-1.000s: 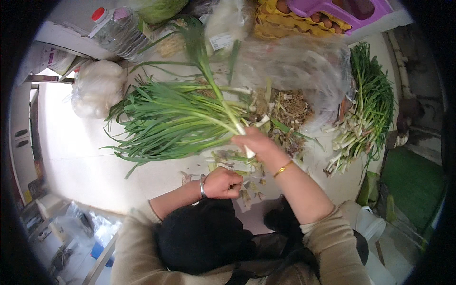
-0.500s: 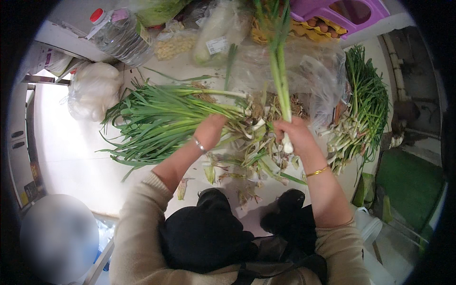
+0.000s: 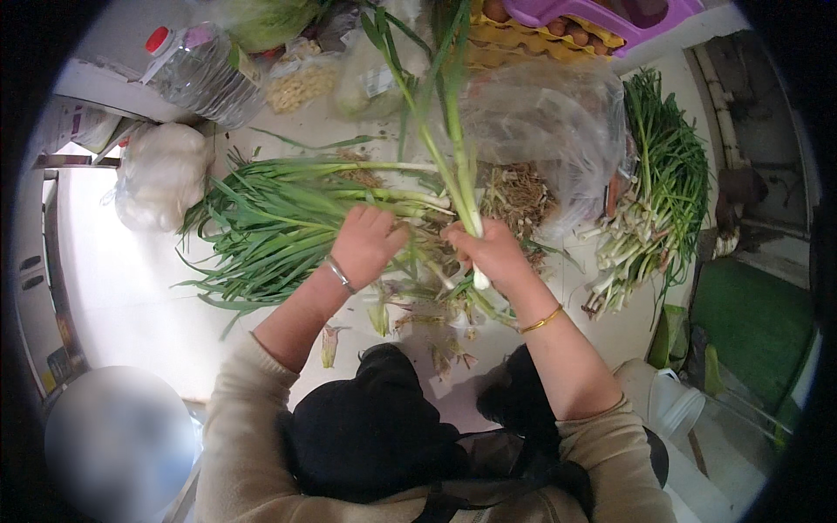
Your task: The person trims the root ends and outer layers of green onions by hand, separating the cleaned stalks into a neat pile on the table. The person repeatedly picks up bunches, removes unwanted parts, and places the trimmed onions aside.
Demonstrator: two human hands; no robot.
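Upright in my right hand (image 3: 493, 250) are long green garlic stalks (image 3: 459, 166), gripped near their white bulb ends, with the leaves reaching toward the far side. My left hand (image 3: 370, 244) is beside it, fingers curled down over the stem end of a pile of green garlic (image 3: 270, 218); what it grips, if anything, is hidden. The pile's leaves fan out to the left. Peeled-off skins (image 3: 449, 353) and dry leaf scraps lie below both hands. On the right rests a second bunch of green garlic (image 3: 667, 166), white ends toward me.
At the back stand a water bottle (image 3: 209, 74) with a red cap, bagged pale pieces (image 3: 301, 84), a wrapped vegetable (image 3: 370, 83) and egg trays (image 3: 532, 48) by a purple stool (image 3: 641, 37). A clear plastic bag (image 3: 558, 131) and brown roots (image 3: 520, 200) lie nearer.
My right hand has moved left with the green garlic stalks, whose tops now lean further left. My left hand has shifted slightly left and nearer to me.
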